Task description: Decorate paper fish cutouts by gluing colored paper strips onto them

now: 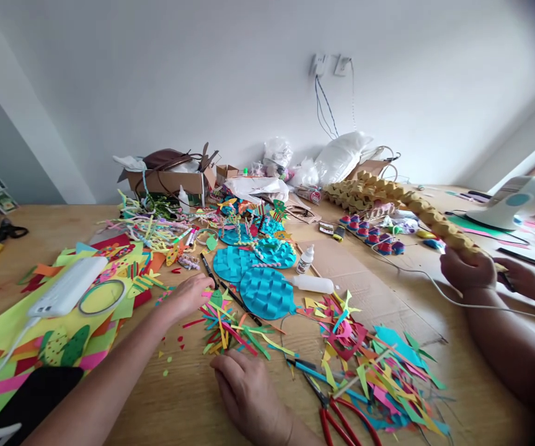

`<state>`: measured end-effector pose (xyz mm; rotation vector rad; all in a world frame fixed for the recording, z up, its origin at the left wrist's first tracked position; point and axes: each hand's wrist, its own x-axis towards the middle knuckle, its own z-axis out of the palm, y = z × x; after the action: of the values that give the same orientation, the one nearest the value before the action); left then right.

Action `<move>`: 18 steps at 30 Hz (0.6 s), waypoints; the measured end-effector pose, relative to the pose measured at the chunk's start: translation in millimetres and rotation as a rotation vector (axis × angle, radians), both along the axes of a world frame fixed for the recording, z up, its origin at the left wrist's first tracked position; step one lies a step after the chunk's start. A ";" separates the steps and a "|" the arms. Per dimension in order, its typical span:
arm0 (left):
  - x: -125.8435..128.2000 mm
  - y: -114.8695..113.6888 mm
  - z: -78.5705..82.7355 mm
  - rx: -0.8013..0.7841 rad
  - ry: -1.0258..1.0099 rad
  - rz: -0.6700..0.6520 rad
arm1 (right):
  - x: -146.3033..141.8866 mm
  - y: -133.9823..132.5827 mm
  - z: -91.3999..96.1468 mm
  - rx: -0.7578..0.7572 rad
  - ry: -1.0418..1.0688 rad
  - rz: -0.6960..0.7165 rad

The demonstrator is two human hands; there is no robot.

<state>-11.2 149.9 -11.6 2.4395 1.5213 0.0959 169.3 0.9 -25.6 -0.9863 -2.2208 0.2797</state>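
Note:
My left hand (194,293) reaches over the table with its fingers drawn together at the lower end of a black pen (207,267). A small green paper cutout (216,298) lies right beneath those fingertips. Loosely curled, my right hand (250,394) rests on the wood near the front; its fingers hide whatever may be inside. Coloured paper strips (230,328) are scattered between both hands. Beyond them lie round blue paper pieces with raised scales (267,292). Red-handled scissors (336,418) lie to the right of my right hand.
On the right, another person's hands (469,269) hold a strip of egg carton (429,217). Glue bottles (313,284) stand and lie mid-table. A white power strip (68,286) and tape roll (102,297) sit on coloured paper at left. A white cable (416,272) crosses the right side.

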 end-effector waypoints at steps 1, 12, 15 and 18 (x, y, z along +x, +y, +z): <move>1.8 0.5 0.5 -0.013 0.019 -0.006 | -0.2 0.1 -0.2 -0.006 -0.008 0.001; 20.9 -1.9 -3.0 -0.005 0.091 0.069 | 0.0 2.3 -2.0 -0.060 -0.071 0.009; 22.7 2.2 -5.7 -0.025 0.073 0.050 | -0.1 3.0 -3.7 -0.055 -0.076 -0.001; 22.7 7.9 -7.2 -0.045 0.059 0.028 | -0.1 4.0 -4.0 -0.048 -0.080 -0.002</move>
<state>11.5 157.7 -18.8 2.4065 1.5645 -0.0046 169.2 4.9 -29.6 -1.0415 -2.2950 0.2986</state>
